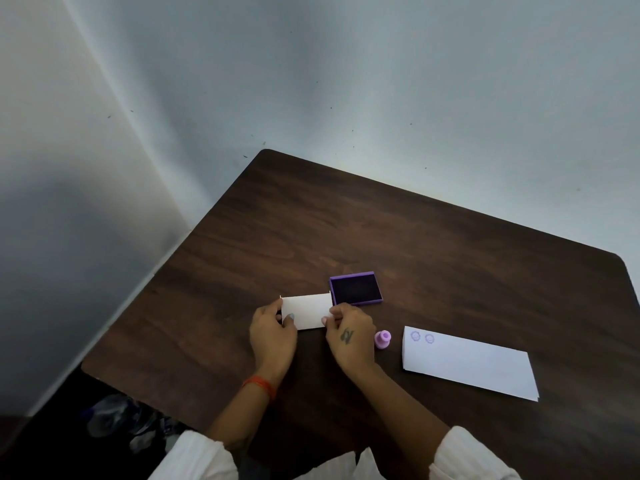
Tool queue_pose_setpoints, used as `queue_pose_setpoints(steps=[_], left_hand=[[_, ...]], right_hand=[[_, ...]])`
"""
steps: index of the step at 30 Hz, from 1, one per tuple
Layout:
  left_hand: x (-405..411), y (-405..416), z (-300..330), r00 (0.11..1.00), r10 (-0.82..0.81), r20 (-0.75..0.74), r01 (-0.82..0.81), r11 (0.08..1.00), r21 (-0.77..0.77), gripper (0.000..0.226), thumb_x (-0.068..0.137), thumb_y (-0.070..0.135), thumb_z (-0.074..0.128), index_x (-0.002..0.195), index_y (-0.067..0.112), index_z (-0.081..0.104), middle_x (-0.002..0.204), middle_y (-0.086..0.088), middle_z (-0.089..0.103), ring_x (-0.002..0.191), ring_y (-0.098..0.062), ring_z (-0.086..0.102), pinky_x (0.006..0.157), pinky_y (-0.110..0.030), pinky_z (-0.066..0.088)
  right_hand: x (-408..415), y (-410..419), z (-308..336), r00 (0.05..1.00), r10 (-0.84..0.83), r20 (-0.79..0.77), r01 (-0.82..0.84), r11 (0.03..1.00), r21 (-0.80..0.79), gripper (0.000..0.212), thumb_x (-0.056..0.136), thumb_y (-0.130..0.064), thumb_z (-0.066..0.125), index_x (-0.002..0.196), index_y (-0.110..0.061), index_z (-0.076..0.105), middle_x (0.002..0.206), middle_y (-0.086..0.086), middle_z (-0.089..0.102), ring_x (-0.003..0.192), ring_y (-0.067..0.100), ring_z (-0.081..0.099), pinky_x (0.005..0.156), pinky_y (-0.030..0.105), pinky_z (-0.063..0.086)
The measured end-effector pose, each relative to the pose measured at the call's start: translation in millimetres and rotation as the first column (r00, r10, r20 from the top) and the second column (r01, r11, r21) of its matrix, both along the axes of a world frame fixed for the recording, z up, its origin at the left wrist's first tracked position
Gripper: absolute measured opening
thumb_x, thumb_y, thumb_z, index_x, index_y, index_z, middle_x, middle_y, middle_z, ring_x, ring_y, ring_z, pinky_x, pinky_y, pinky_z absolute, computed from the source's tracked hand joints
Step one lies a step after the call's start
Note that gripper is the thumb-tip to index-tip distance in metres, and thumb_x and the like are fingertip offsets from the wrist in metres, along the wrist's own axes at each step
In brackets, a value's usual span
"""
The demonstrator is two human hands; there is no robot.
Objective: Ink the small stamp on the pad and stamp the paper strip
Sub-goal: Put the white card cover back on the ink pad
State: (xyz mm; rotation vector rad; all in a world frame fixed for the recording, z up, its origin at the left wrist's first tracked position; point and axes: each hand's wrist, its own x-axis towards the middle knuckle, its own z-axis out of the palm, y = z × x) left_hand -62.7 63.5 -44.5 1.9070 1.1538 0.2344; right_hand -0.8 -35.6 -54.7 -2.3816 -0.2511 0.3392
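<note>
A small white card point(308, 310) lies on the dark wooden table point(415, 237). My left hand point(272, 336) pinches its left edge and my right hand point(349, 336) pinches its right edge. Just behind the card's right end sits the open purple ink pad point(356, 289), its dark ink surface showing. The small pink stamp point(382, 339) stands upright on the table to the right of my right hand, untouched. Further right lies the long white paper strip point(474, 363), with two purple stamp marks at its left end.
The table stands in a corner, with a pale wall behind and to the left. Dark crumpled items point(117, 420) lie on the floor beyond the table's left edge. White sleeves point(471, 455) show at the bottom.
</note>
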Motion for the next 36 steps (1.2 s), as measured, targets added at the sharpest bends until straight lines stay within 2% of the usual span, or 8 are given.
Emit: queue_pose_setpoints(steps=[3,9,19,23,25,29,34,36], left_hand=[[0,-1,0,1.0,0.013,-0.003,-0.013,1.0,0.003,0.039,0.088,0.004,0.055,0.126,0.007,0.053,0.128,-0.014,0.054,0.113,-0.026,0.055,0.099,-0.035,0.043],[-1,-3,3,0.996,0.06,0.064,-0.061,0.998,0.017,0.037,0.085,-0.003,0.057,0.121,0.007,0.058,0.125,-0.013,0.059,0.113,-0.025,0.056,0.099,-0.034,0.043],[32,-21,22,0.972,0.02,0.236,-0.017,1.0,-0.018,0.041,0.08,-0.002,0.063,0.119,0.011,0.06,0.12,-0.007,0.063,0.102,-0.012,0.058,0.088,-0.019,0.041],[50,-31,27,0.957,-0.02,0.289,0.028,0.999,-0.023,0.041,0.079,-0.004,0.064,0.118,0.01,0.061,0.119,-0.008,0.063,0.094,-0.005,0.055,0.087,-0.018,0.042],[57,-34,27,0.957,-0.02,0.289,0.033,0.999,-0.037,0.042,0.079,-0.004,0.064,0.119,0.01,0.06,0.121,-0.008,0.062,0.095,-0.005,0.055,0.086,-0.017,0.042],[68,-38,21,0.963,-0.023,0.269,0.043,0.997,-0.068,0.041,0.081,-0.001,0.063,0.119,0.01,0.06,0.122,-0.01,0.062,0.107,-0.017,0.06,0.09,-0.022,0.044],[68,-40,6,0.983,-0.021,0.184,0.037,0.996,-0.079,0.041,0.081,-0.001,0.063,0.121,0.009,0.059,0.123,-0.011,0.061,0.111,-0.021,0.058,0.1,-0.034,0.047],[65,-41,0,0.988,-0.018,0.153,0.03,0.997,-0.076,0.041,0.081,-0.001,0.063,0.121,0.009,0.059,0.124,-0.011,0.061,0.111,-0.022,0.058,0.1,-0.034,0.047]], right_hand=[[2,-1,3,0.998,-0.045,-0.041,0.046,0.998,0.036,0.026,0.081,-0.015,0.067,0.106,-0.009,0.063,0.103,0.009,0.071,0.093,0.018,0.065,0.081,0.023,0.047],[6,-8,7,0.988,-0.128,-0.087,0.137,0.984,0.11,0.031,0.081,-0.013,0.067,0.111,-0.008,0.063,0.107,0.011,0.071,0.096,0.018,0.065,0.081,0.02,0.041],[37,-30,23,0.93,-0.297,-0.219,0.348,0.901,0.257,0.03,0.078,-0.016,0.07,0.107,-0.014,0.066,0.109,0.007,0.069,0.095,0.016,0.061,0.089,0.033,0.051],[56,-42,33,0.93,-0.332,-0.16,0.365,0.889,0.277,0.022,0.077,-0.014,0.069,0.099,-0.017,0.07,0.099,0.003,0.073,0.088,0.012,0.063,0.079,0.023,0.044],[65,-45,36,0.93,-0.338,-0.147,0.367,0.883,0.293,0.021,0.077,-0.012,0.069,0.098,-0.016,0.07,0.097,0.003,0.074,0.085,0.012,0.063,0.078,0.021,0.044],[76,-48,33,0.929,-0.35,-0.122,0.37,0.888,0.273,0.022,0.078,-0.012,0.069,0.099,-0.016,0.07,0.097,0.003,0.074,0.08,0.008,0.059,0.076,0.022,0.044],[75,-48,19,0.938,-0.318,-0.14,0.342,0.913,0.221,0.023,0.078,-0.012,0.069,0.101,-0.015,0.069,0.099,0.005,0.074,0.087,0.013,0.063,0.078,0.023,0.046],[72,-49,11,0.937,-0.316,-0.146,0.34,0.922,0.185,0.025,0.079,-0.013,0.068,0.104,-0.014,0.068,0.103,0.006,0.073,0.087,0.012,0.062,0.079,0.024,0.045]])
